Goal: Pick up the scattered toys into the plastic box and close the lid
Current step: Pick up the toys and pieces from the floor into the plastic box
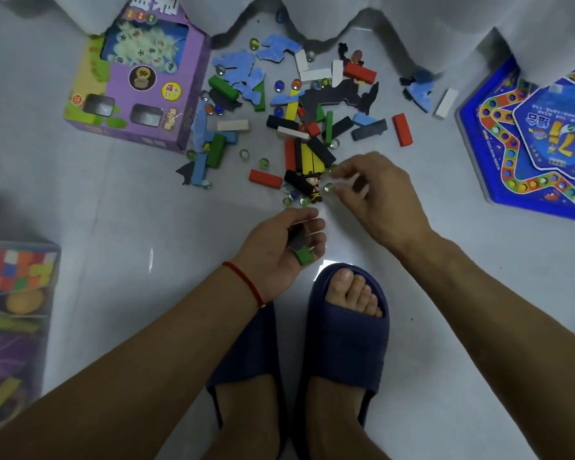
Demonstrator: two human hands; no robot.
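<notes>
While the person crouches over dark blue slippers (346, 330), the left hand (276, 250) is curled shut around a small bundle of pieces, a green block (303, 254) poking out below the fingers and something dark behind it. That grip looks full, so in my judgement adding more could let a block slide out at the bottom. Just beyond, the right hand (375, 190) pinches thumb and fingertips together at a glass marble (328, 186); motion blur keeps me from telling whether the marble is truly held or only touched. Marbles are the likely trouble: several lie around the little doll figure (313, 187), and a nudge could send them rolling across the smooth floor (130, 200) toward the curtain (412, 24). The plastic box (14, 310) sits well apart at the left edge (already holding coloured blocks, its lid not visible), so each handful must cross open floor, and a loose marble could drop on the way. Farther out, the main pile of wooden blocks (299, 127) and blue foam pieces (246, 74) lies untouched between the purple game carton (140, 81) and the blue board (528, 144).
</notes>
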